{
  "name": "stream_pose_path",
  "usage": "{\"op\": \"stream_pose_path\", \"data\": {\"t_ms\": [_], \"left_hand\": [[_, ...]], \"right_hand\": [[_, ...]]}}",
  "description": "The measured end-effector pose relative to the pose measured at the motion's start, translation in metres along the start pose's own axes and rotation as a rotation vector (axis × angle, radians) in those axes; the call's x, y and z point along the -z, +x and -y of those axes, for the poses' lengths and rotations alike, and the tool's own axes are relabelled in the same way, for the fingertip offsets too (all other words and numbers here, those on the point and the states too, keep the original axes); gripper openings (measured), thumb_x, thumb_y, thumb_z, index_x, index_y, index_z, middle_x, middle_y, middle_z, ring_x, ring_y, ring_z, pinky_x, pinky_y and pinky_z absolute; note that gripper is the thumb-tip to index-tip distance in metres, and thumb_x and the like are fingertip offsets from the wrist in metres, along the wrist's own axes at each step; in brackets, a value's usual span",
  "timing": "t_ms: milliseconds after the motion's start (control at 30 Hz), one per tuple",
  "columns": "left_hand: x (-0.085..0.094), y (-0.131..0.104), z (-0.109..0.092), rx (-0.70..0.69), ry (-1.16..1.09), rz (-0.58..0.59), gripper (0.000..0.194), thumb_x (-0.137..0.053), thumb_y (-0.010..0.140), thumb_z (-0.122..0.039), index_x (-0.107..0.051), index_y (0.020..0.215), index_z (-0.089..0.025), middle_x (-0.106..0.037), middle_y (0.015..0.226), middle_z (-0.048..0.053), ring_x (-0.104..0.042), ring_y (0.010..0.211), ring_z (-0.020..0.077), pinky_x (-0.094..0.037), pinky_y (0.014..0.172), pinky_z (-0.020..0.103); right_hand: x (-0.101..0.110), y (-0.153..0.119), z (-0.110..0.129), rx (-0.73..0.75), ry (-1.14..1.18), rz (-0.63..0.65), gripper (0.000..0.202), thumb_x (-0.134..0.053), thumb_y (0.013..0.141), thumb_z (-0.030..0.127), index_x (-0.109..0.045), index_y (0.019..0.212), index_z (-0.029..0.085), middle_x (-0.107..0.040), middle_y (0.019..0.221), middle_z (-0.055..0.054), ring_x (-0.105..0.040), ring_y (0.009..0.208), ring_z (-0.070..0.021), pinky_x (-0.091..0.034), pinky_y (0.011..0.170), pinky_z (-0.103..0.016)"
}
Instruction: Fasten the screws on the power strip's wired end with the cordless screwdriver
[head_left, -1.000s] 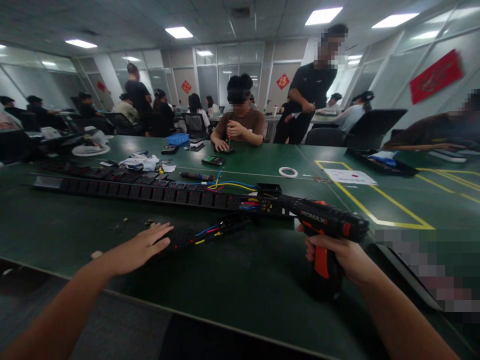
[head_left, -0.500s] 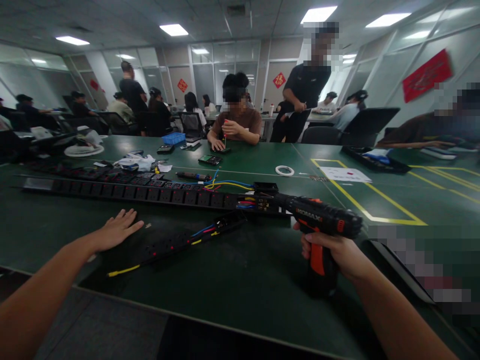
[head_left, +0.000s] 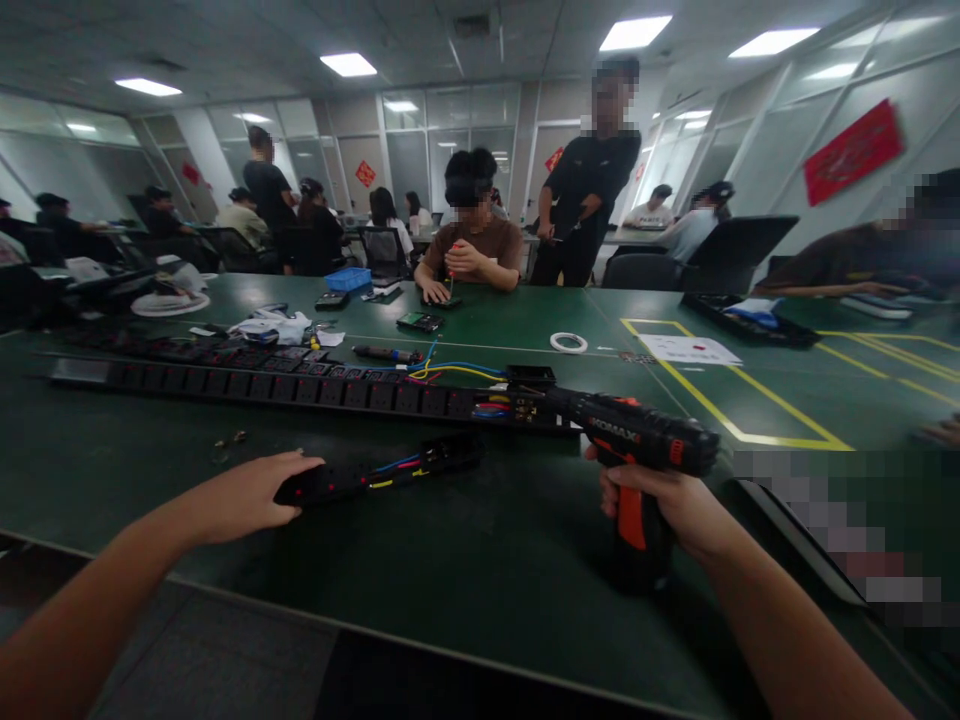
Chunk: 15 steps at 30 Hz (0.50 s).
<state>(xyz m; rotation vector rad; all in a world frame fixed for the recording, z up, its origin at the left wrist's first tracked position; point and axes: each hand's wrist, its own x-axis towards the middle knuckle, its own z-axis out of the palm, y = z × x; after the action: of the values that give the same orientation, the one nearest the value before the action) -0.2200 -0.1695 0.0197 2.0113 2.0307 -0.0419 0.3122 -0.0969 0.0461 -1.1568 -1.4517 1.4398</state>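
Observation:
My left hand (head_left: 244, 495) has its thumb and fingers around the left end of a short black power strip (head_left: 337, 485). Blue, red and yellow wires show at that strip's right part. In my right hand (head_left: 667, 500) is a black and orange cordless drill (head_left: 645, 435), gripped by its handle. The drill points left, its tip at the right end of a long black power strip (head_left: 300, 388). Wires and brass-coloured terminals show at that end, near the tip. Whether the bit touches a screw I cannot tell.
Small metal pieces (head_left: 229, 442) lie behind my left hand. Beyond the long strip are a dark screwdriver-like tool (head_left: 386, 354), a white tape roll (head_left: 568, 343) and a paper sheet (head_left: 690, 349). A person (head_left: 480, 245) works across the table (head_left: 480, 600).
My left hand, flat on the table before, has moved right and toward me and taken hold of the short power strip, which has shifted slightly. The drill stays nearly in place.

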Motion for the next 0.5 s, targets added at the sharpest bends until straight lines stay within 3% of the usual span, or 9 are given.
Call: {"op": "stream_pose_path", "data": {"t_ms": [100, 300, 500], "left_hand": [[0.012, 0.012, 0.015, -0.072, -0.009, 0.043, 0.078, -0.060, 0.071, -0.026, -0.059, 0.148, -0.027, -0.063, 0.147, 0.006, -0.059, 0.135, 0.0333, -0.046, 0.113, 0.041], [0.023, 0.038, 0.038, -0.040, -0.013, 0.001, 0.075, -0.060, 0.064, -0.019, -0.064, 0.138, -0.028, -0.067, 0.139, 0.004, -0.060, 0.131, 0.0326, -0.048, 0.109, 0.039], [0.027, 0.049, 0.030, -0.012, -0.021, -0.009, 0.065, -0.054, 0.059, -0.012, -0.070, 0.122, -0.019, -0.075, 0.119, 0.003, -0.068, 0.113, 0.0307, -0.053, 0.094, 0.035]], "right_hand": [[0.001, -0.001, 0.000, 0.004, -0.002, 0.001, 0.037, -0.076, 0.072, 0.035, -0.070, 0.104, 0.019, -0.066, 0.065, 0.000, -0.066, 0.058, -0.0212, -0.051, 0.056, -0.030], [0.001, -0.002, 0.000, 0.000, 0.007, -0.015, 0.035, -0.077, 0.072, 0.034, -0.070, 0.103, 0.019, -0.067, 0.067, -0.001, -0.067, 0.059, -0.0220, -0.053, 0.057, -0.032], [0.000, -0.002, 0.001, -0.001, 0.013, -0.038, 0.037, -0.076, 0.071, 0.033, -0.069, 0.104, 0.018, -0.067, 0.065, 0.000, -0.066, 0.058, -0.0218, -0.053, 0.057, -0.032]]}}
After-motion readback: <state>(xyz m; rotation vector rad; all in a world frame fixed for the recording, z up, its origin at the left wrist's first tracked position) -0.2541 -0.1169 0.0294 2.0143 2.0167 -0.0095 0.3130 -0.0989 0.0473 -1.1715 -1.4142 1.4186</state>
